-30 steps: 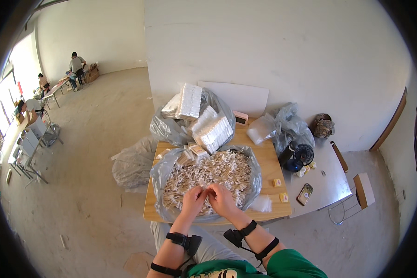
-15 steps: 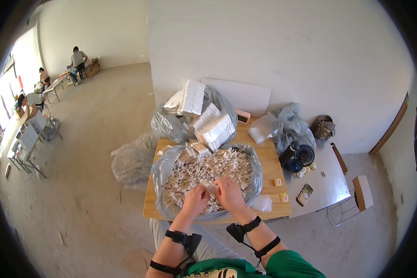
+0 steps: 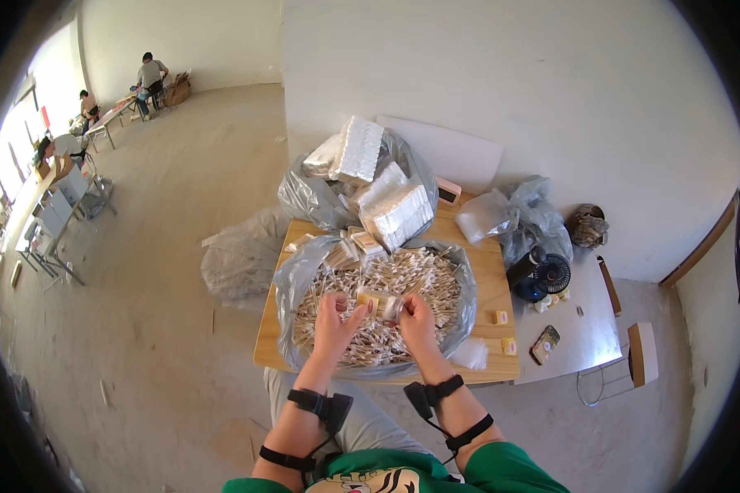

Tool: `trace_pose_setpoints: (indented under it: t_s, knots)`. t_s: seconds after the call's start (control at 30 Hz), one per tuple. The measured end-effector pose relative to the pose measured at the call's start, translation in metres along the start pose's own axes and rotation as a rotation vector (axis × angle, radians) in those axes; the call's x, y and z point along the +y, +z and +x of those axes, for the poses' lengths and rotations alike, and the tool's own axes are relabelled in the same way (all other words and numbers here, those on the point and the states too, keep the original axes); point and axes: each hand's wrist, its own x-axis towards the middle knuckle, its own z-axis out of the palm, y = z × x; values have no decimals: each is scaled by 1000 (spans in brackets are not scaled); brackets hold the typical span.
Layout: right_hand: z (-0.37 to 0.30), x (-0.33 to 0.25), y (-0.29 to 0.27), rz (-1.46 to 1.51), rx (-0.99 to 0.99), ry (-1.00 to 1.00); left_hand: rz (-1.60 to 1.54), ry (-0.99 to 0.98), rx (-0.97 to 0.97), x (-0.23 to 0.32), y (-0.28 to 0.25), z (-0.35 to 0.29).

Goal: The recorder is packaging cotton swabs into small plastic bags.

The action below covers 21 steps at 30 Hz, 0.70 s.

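A small clear packet of cotton swabs with a yellow label is held up between my hands, over a large heap of loose cotton swabs. My right hand pinches its right end. My left hand is at its left end, fingers curled and thumb against the packet. The heap fills a grey plastic bag spread open on the wooden table. Several filled packets lie at the heap's far edge.
Behind the heap, another grey bag holds stacked white packs. Small yellow boxes and clear plastic sleeves lie at the right. A fan and a phone rest on the side table. People work far left.
My hands have moved apart and a little farther from me. The packet between them now shows flat with its label visible. The whole view has shifted slightly.
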Motion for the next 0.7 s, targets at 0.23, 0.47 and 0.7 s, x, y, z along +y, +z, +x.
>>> trace_pose_setpoints:
  t_s: [0.23,0.47,0.7]
  knots:
    - [22,39,12,322,-63,32,-285,-402,-236,-8,-3,10]
    - [35,-7,27,-54,-226,-243,211,43,-232,-5,0,19]
    - [47,-9,35,-20,-199,-197,17,-135,-163,-8,7,24]
